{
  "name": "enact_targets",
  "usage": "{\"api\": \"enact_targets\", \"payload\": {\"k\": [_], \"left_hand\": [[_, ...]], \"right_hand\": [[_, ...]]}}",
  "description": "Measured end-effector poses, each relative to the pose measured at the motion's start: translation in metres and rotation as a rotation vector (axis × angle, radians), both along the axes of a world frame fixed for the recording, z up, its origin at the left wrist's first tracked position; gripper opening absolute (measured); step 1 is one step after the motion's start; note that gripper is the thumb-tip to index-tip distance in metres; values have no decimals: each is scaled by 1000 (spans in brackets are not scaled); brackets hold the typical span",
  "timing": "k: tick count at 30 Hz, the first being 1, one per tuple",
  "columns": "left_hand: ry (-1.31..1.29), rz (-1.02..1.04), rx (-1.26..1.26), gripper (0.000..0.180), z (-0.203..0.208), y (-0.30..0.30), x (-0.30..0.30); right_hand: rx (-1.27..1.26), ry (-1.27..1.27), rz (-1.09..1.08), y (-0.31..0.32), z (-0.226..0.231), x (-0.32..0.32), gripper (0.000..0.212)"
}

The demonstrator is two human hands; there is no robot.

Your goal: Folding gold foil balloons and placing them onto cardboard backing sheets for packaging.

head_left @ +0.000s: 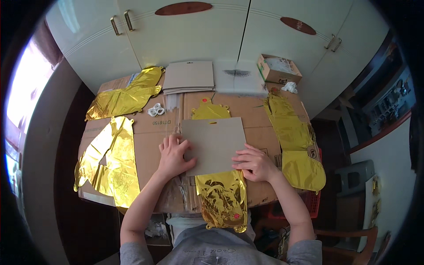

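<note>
A grey-beige cardboard sheet (pixel 215 148) with a small hang slot lies in front of me. It rests on a flat gold foil balloon (pixel 221 201), whose ends show above and below it. My left hand (pixel 174 155), fingers spread and bent, is at the card's left edge. At its lower right edge, my right hand (pixel 254 162) rests with fingers apart and fingertips on or against the card. Neither hand is closed around anything. The balloon's lower end hangs past the table's front edge, and its middle is hidden under the card.
More flat gold foil balloons lie at the far left (pixel 121 99), near left (pixel 117 163) and right (pixel 293 139). Behind the card are a stack of cardboard sheets (pixel 189 77), clear plastic bags (pixel 240 79), an open box (pixel 278 70) and white ribbon rolls (pixel 156 110). Flattened cardboard (pixel 154 132) covers the table.
</note>
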State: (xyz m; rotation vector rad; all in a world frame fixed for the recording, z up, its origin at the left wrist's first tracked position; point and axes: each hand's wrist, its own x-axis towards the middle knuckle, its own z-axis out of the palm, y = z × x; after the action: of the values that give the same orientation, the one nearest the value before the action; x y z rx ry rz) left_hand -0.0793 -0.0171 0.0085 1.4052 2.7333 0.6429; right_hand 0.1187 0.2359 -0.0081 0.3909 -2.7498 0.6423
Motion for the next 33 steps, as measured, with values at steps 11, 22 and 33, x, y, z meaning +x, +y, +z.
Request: {"api": "enact_targets", "payload": {"k": [11,22,33], "left_hand": [[136,-557,-88,49,-9,25,-2],[195,-575,-140,47,-15,28,-3],[218,-578,-115,47,-17,27,-4]], "right_hand": [[20,-8,0,0,0,0,29],[46,46,1,-3,7,1,31],[54,72,-35,-2,1,0,29]]}}
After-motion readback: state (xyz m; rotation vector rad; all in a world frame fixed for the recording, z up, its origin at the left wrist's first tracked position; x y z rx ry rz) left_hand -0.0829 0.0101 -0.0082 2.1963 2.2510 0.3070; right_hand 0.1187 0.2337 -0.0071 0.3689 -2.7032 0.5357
